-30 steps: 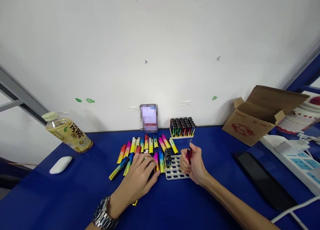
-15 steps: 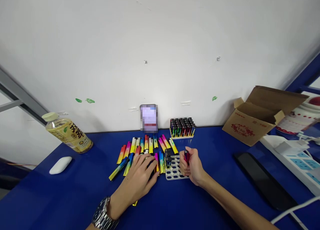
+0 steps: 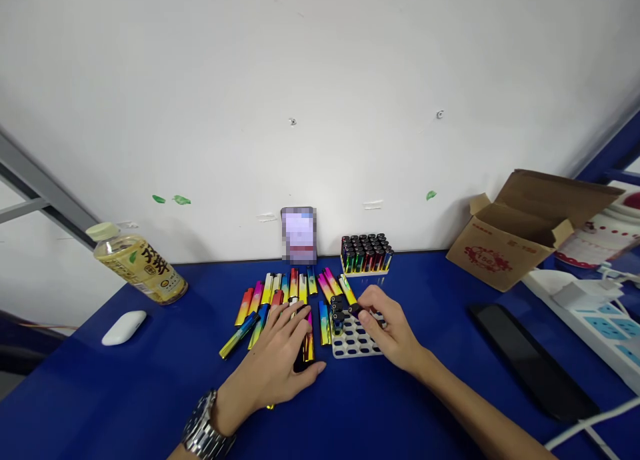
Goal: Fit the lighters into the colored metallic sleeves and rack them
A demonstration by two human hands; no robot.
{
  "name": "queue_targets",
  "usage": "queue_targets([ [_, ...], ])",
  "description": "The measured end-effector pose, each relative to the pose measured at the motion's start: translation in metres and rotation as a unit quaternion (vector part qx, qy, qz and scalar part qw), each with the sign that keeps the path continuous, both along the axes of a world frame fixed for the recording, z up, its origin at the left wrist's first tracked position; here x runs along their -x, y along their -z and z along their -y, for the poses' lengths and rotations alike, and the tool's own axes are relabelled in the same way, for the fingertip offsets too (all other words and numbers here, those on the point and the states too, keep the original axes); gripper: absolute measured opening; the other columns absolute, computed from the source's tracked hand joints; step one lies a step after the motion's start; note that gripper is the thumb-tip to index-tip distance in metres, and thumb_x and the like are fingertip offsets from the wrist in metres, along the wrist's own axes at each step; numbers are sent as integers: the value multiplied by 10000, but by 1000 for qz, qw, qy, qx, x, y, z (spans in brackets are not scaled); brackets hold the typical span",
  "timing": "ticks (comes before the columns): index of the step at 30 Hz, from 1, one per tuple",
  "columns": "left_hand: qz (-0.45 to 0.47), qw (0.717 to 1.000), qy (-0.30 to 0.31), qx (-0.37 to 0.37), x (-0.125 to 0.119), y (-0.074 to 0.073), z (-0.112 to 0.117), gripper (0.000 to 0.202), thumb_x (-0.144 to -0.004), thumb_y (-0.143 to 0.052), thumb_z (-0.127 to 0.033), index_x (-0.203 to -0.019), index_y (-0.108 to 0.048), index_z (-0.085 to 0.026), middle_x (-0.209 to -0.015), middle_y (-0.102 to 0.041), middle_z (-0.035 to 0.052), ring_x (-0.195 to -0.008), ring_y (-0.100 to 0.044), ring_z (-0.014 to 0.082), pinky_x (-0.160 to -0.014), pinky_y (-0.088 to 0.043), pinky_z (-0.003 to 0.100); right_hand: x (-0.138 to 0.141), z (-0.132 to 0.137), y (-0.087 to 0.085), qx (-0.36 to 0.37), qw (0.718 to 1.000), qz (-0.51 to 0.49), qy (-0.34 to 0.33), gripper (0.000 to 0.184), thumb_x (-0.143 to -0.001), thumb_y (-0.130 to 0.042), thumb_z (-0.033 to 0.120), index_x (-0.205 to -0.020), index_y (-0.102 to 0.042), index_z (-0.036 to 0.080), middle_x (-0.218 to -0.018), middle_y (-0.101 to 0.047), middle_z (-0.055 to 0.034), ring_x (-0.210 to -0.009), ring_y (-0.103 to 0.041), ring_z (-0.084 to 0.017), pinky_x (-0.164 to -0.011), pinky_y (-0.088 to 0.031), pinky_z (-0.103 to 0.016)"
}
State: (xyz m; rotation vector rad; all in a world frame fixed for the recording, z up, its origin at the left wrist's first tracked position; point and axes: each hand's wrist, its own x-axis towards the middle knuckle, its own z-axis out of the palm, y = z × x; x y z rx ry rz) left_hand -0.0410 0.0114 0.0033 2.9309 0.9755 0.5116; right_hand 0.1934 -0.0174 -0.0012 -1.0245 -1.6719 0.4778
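Several rainbow-coloured lighters point(image 3: 280, 290) lie loose on the blue table point(image 3: 150, 393). My left hand point(image 3: 275, 367), with a wristwatch, rests on them, its fingers and thumb closed round one lighter point(image 3: 307, 348). Just to the right lies a white tray with holes point(image 3: 350, 345), with a few lighters standing in its far-left corner. My right hand point(image 3: 393, 330) reaches over this tray and pinches the top of a dark lighter point(image 3: 354, 309) standing at the tray's far edge. Behind it, a second tray point(image 3: 365, 252) packed with upright lighters stands against the wall.
A tea bottle point(image 3: 140, 265) and a white mouse-like object point(image 3: 124, 327) are at the left. A phone point(image 3: 299, 235) leans on the wall. At the right are an open cardboard box point(image 3: 520, 230), a black slab point(image 3: 530, 360) and a white power strip point(image 3: 590, 313).
My right hand has lowered and moved left, bringing its dark red lighter down into the white tray. My left hand has curled round a lighter in the loose pile.
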Motion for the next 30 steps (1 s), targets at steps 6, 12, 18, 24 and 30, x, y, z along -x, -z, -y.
queue_targets([
  [6, -15, 1000, -14, 11, 3, -2, 1, 643, -732, -653, -350, -1307, -432, -165, -1293, -575, 121, -1275, -429, 342, -1060, -345, 564, 5, 1, 7, -8, 999, -29, -40, 258, -853, -599, 400, -738, -604, 169, -642, -555, -12, -561, -504, -132, -516, -405, -257],
  [12, -5, 1000, -11, 14, 3, -1, 0, 761, -752, -630, -308, -1426, -295, -191, -1302, -564, 111, -1247, -447, 327, -1054, -352, 545, 12, 3, 15, -9, 999, 41, 31, 134, -797, -683, 320, -770, -667, 189, -703, -699, -28, -617, -609, -159, -599, -470, -278],
  [18, 33, 999, -15, -12, 2, 3, -3, 871, -716, -699, -359, -1435, -244, -174, -1262, -570, 130, -1187, -496, 329, -1004, -421, 529, 18, 4, 13, -34, 996, 70, 43, 202, -863, -613, 331, -724, -626, 185, -656, -663, -22, -573, -591, -142, -549, -445, -249],
  [24, 147, 985, -2, -91, -1, -1, -4, 814, -759, -689, -331, -1412, -222, -199, -1214, -535, 149, -1182, -479, 322, -978, -445, 537, 17, 8, 1, -51, 988, 140, 46, 295, -877, -573, 323, -632, -482, 188, -580, -535, 4, -494, -473, -112, -477, -345, -229],
  [30, 200, 973, 32, -109, -4, -6, -1, 823, -761, -712, -270, -1410, -208, -226, -1199, -548, 128, -1163, -492, 286, -989, -442, 534, 12, 10, -1, -52, 979, 192, 44, 217, -891, -524, 281, -699, -515, 181, -586, -548, -15, -499, -501, -136, -496, -347, -248],
])
